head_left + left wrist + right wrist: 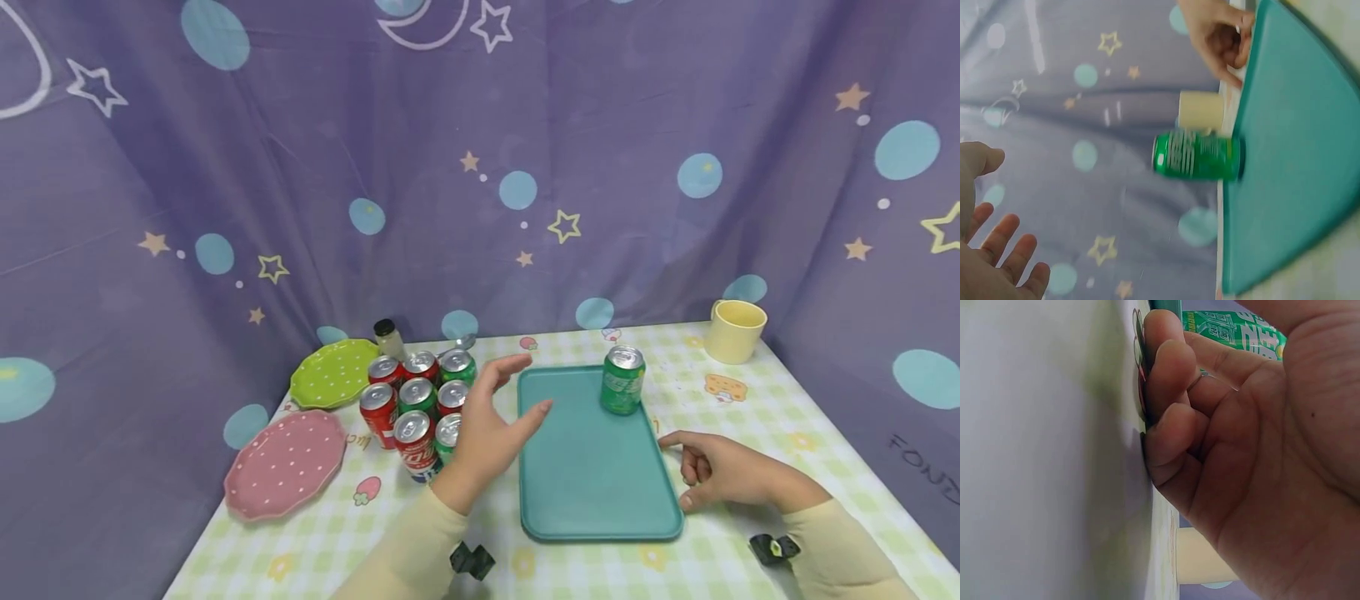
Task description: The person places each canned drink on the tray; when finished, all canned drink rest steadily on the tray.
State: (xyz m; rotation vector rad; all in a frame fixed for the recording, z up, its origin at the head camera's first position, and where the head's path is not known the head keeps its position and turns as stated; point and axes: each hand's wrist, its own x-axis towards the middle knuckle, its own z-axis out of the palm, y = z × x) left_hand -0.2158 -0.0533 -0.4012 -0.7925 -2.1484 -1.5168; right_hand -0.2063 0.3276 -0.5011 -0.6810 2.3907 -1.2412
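Observation:
A green soda can (622, 382) stands upright at the far right corner of the teal tray (600, 467). My left hand (487, 425) is raised between the tray and a group of red and green soda cans, its thumb and fingers apart and nothing between them; it partly hides the nearer cans. The left wrist view shows the same spread hand (997, 244), away from the green can. At the tray's right edge, my right hand (727, 471) touches or nearly touches the rim with index fingertip and thumb. Its other fingers are bent, low by the tablecloth.
Several cans, including a red can (415, 442), stand close together left of the tray. Beyond them are a pink plate (288, 467), a green plate (333, 372), a black-capped jar (388, 337) and a spoon (466, 342). A yellow mug (735, 332) stands at the back right.

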